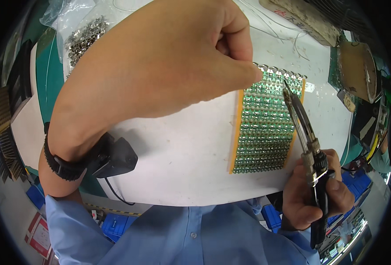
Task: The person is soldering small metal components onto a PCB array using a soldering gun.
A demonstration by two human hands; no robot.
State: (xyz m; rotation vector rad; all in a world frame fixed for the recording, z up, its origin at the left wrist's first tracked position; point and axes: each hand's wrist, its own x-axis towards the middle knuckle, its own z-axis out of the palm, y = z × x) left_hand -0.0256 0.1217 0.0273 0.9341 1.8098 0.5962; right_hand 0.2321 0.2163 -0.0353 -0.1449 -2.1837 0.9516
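Observation:
A panel of small green circuit boards [266,128] with yellow-orange side strips lies on the white work surface, covered in rows of shiny metal points. Across its far edge runs a row of small curved metal parts [284,73]. My left hand [195,57] reaches over from the left, thumb and finger pinched at the panel's far left corner; what is between them is hidden. In my right hand [317,190] is a soldering iron [308,132] with a black handle and a thin metal tube along it. Its tip points at the panel's far right rows, close above or touching them; I cannot tell which.
At the far left sits a clear plastic bag of small metal parts [87,37]. Thin wire [277,33] lies loosely at the back. A brown block-like container [358,70] stands at the far right. A black device [118,157] with a cord is by my left wrist.

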